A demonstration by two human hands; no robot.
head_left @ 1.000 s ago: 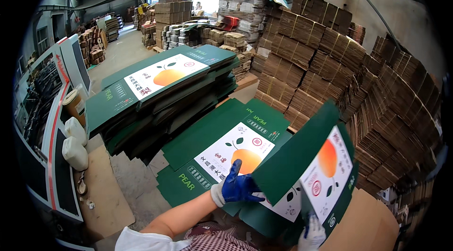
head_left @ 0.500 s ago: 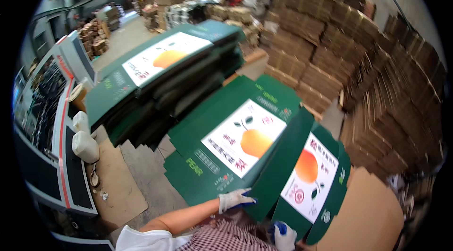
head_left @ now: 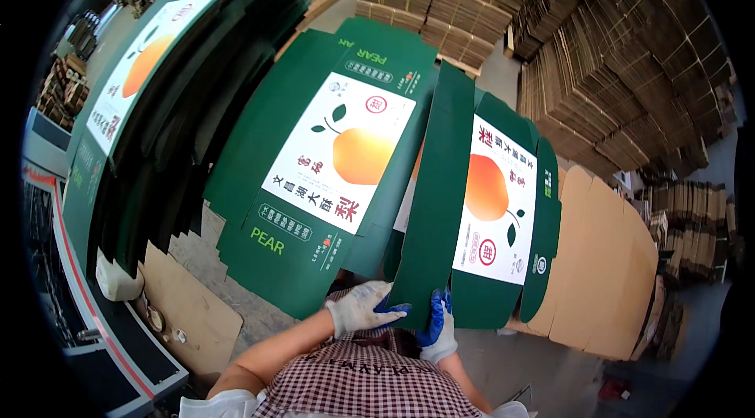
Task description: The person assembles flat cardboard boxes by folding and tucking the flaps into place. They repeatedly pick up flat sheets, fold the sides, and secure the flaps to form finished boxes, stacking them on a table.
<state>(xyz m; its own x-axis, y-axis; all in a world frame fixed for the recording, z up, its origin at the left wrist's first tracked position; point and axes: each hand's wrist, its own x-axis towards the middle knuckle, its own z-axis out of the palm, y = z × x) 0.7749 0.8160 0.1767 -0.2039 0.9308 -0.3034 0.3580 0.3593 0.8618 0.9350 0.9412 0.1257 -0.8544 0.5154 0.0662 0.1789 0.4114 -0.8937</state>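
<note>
A flat green cardboard box blank point(head_left: 503, 292), with a white panel and an orange pear print, stands partly folded in front of me. Its tall green flap point(head_left: 434, 182) rises on the left. At the flap's lower corner my left hand point(head_left: 358, 309), in a white glove with blue palm, pinches the edge. My right hand point(head_left: 438, 329), gloved alike, is closed on the near edge, blue fingers against the green face. Left of it lies another green blank point(head_left: 275, 158) with the same pear print, flat and face up. Parts of both hands' grip are hidden by the board.
A tall stack of green blanks point(head_left: 157, 111) stands on the left. Plain brown cardboard point(head_left: 602, 261) lies at the right. Bundled brown cardboard point(head_left: 613, 80) is piled behind. A machine point(head_left: 86, 300) with a red stripe and a white jug point(head_left: 119, 280) stand at the near left.
My view has turned to the right and down. My right hand has come up to the folded blank's near edge, and my left hand keeps to the flap's lower corner. The flap stands more upright.
</note>
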